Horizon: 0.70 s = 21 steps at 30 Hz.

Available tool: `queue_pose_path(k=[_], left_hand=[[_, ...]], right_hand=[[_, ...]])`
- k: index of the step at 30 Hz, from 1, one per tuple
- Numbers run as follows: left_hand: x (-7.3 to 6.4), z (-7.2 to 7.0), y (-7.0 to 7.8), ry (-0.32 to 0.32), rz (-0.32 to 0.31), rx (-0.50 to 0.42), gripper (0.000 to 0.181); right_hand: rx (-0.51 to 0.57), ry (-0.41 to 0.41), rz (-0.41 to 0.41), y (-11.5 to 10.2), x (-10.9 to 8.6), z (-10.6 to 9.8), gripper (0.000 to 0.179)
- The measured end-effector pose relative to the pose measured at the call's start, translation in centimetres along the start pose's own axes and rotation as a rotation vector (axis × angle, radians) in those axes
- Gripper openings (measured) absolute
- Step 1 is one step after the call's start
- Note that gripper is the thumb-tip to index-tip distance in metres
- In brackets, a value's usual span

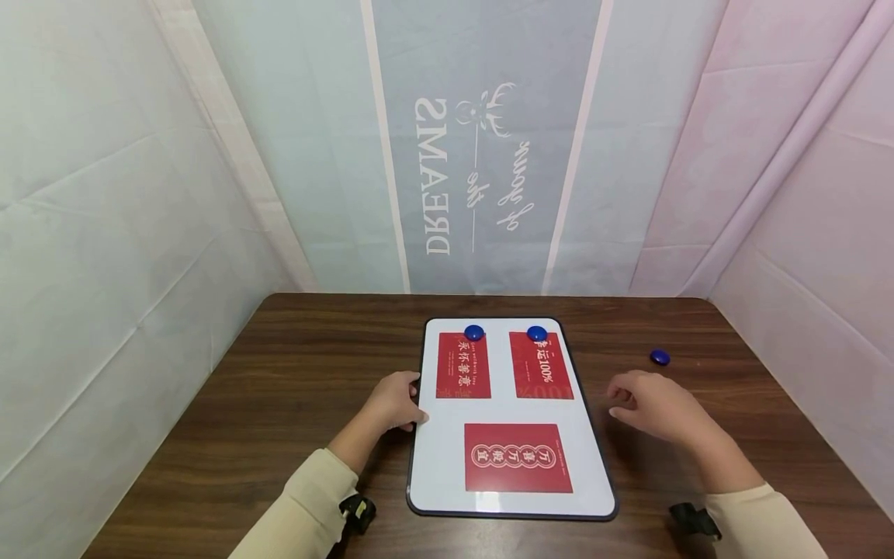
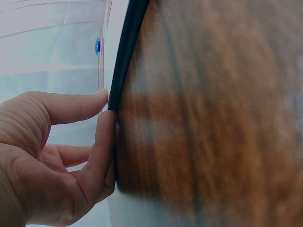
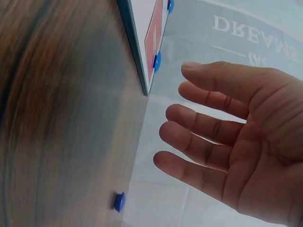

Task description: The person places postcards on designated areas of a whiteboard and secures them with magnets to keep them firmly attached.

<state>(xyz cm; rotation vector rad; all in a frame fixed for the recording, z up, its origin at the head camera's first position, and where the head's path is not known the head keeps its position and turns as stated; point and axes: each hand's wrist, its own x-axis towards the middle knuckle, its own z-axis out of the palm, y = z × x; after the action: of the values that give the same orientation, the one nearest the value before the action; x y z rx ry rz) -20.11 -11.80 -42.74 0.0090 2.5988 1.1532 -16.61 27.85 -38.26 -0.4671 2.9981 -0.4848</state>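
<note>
A white magnetic board (image 1: 447,458) with a dark frame lies on the table. My left hand (image 1: 396,400) holds its left edge, the thumb on the white face and the fingers (image 2: 102,151) against the dark rim. Two red cards, the upper left card (image 1: 464,373) and upper right card (image 1: 541,369), each have a blue magnet at the top: the left magnet (image 1: 474,332) and the right magnet (image 1: 536,333). A third red card (image 1: 518,462) lies lower on the board without a magnet. My right hand (image 1: 656,404), empty with loosely bent fingers, hovers right of the board.
A loose blue magnet (image 1: 660,357) sits on the wooden table (image 1: 314,365), beyond my right hand. A printed fabric backdrop (image 1: 489,264) rises behind the table's far edge. Pale fabric walls flank both sides.
</note>
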Motion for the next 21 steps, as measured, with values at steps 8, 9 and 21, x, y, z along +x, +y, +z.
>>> queue_pose_path(k=[8, 9, 21], left_hand=[[-0.1, 0.0, 0.1, -0.002, -0.007, 0.015, 0.078], [-0.1, 0.0, 0.1, -0.003, -0.006, 0.016, 0.078], [-0.1, 0.0, 0.1, -0.006, -0.003, 0.010, 0.077]], right_hand=[[-0.055, 0.068, -0.002, 1.7, 0.0, -0.3, 0.019], [-0.060, 0.081, -0.004, 2.0, 0.0, -0.3, 0.018], [-0.127, 0.253, -0.073, 4.6, 0.1, -0.2, 0.018]])
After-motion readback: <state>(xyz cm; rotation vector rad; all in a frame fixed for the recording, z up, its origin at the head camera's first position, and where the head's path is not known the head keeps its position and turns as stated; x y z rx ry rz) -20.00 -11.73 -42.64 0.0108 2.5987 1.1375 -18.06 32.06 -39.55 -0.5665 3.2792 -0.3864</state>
